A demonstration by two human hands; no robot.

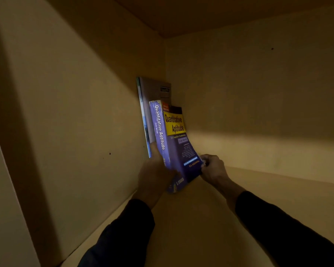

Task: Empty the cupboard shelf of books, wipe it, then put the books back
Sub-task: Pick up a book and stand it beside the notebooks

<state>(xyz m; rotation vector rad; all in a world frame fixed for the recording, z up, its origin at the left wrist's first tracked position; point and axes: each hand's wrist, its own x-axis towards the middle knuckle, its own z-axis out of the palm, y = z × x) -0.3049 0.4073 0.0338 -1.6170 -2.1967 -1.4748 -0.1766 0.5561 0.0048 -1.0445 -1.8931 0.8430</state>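
Thick purple book [174,143] held upright in the cupboard's back left corner, gripped by both hands.

Left hand [154,170] wrapped around the lower spine, thumb up along the spine side, fingers closed on the book. Right hand [213,168] pinching the bottom outer corner of the soft front cover, which curls outward there. Bottom edge tilted, seemingly just off the shelf [201,218]. Taller, thin grey book [152,91] standing behind it, flat against the left wall [75,112]. Glossy paperback cover, purple with a yellow title block reading "Quantitative Aptitude". Plain, smooth, tan cupboard boards, dimly lit. Dark sleeves on both arms.
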